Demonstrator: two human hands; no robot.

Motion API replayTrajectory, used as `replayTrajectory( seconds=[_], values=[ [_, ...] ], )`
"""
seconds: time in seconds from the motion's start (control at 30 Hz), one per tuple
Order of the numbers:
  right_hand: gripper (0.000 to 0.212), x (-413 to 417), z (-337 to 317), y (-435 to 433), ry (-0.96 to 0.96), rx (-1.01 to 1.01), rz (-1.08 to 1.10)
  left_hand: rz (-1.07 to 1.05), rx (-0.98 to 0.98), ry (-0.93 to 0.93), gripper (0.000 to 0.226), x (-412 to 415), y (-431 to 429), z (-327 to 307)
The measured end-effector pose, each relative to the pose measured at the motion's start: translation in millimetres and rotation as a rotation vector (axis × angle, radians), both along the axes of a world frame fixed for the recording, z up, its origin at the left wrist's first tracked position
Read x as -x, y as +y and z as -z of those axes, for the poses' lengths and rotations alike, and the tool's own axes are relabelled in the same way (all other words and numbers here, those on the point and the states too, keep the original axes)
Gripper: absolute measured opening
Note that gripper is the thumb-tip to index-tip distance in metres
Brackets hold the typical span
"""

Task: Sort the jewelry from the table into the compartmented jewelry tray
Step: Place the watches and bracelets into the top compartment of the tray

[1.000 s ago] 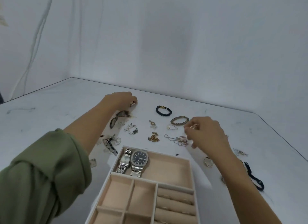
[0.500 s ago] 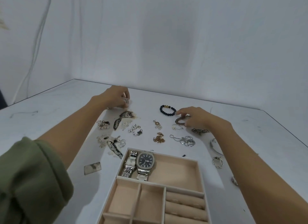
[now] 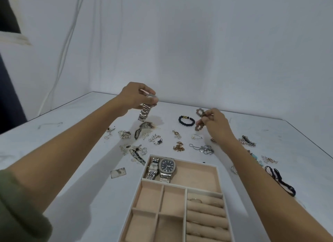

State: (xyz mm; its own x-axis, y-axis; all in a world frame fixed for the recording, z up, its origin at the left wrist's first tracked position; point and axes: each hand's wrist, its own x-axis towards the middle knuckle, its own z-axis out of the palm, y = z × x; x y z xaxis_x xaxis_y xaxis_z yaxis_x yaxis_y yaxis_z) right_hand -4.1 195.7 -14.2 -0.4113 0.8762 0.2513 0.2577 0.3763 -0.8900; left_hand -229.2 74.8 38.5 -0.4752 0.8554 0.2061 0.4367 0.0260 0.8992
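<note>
Basically, both hands were loaded and off the bench, so risks first.

The left hand held a silver metal-link watch by the case only, with the band hanging free below it. A swinging band could snag or sweep the loose silver earrings lying under it on the way to the tray.

The right hand pinched a grey-brown beaded bracelet at one spot, with loops sticking out above and below the pinch. It is probably elastic, so it could spring out of a light pinch and land back in the scatter near the black beaded bracelet.

Two carries at once also risked a clash at the beige compartmented jewelry tray. Its wide far compartment already held a slim silver watch and a blue-dial steel watch on the left side. Dropping a third on top could scratch the faces.

The left fingers were curled round the watch case in a closed grip, none spread. The right fingers were pressed together on the beads; thumb and forefinger tips did the work and the rest were tucked in.

Most pieces lay out on the bench beyond and beside the tray. Early in the job, I'd judge.
</note>
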Motion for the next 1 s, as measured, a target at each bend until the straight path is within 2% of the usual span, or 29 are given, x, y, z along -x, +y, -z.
replayTrajectory(
  seconds=[0.13,0.17,0.23,0.3,0.37,0.43,0.5,0.6,0.7,0.87,1.0],
  values=[
    [0.013,-10,-21,-34,0.571,0.502,-0.189,0.096,-0.027,-0.062,0.035,-43,-21,-14],
    [0.013,-14,-25,-44,0.671,0.627,-0.239,0.113,-0.03,-0.074,0.035,-54,-27,-16],
    [0.015,-21,-28,-61,0.756,0.779,-0.296,0.158,-0.037,-0.116,0.035,-75,-38,-17],
    [0.02,-27,-30,-74,0.721,0.803,-0.341,0.2,-0.054,-0.166,0.034,-94,-49,-14],
    [0.026,-34,-29,-84,0.582,0.716,-0.393,0.216,-0.065,-0.196,0.034,-109,-57,-7],
    [0.015,-43,-25,-92,0.418,0.58,-0.43,0.216,-0.061,-0.215,0.035,-119,-62,1],
    [0.012,-53,-21,-97,0.336,0.484,-0.422,0.207,-0.047,-0.248,0.034,-124,-66,10],
    [0.029,-65,-16,-100,0.262,0.409,-0.41,0.189,-0.028,-0.267,0.032,-129,-70,23],
    [0.026,-66,-14,-106,0.109,0.297,-0.371,0.142,-0.025,-0.227,0.03,-132,-69,33],
    [0.031,-61,-12,-107,0.07,0.381,-0.291,0.092,-0.034,-0.126,0.029,-136,-64,51],
    [0.016,-63,-14,-105,0.033,0.374,-0.263,0.074,-0.058,0.025,0.032,-134,-64,56]
  ],
)
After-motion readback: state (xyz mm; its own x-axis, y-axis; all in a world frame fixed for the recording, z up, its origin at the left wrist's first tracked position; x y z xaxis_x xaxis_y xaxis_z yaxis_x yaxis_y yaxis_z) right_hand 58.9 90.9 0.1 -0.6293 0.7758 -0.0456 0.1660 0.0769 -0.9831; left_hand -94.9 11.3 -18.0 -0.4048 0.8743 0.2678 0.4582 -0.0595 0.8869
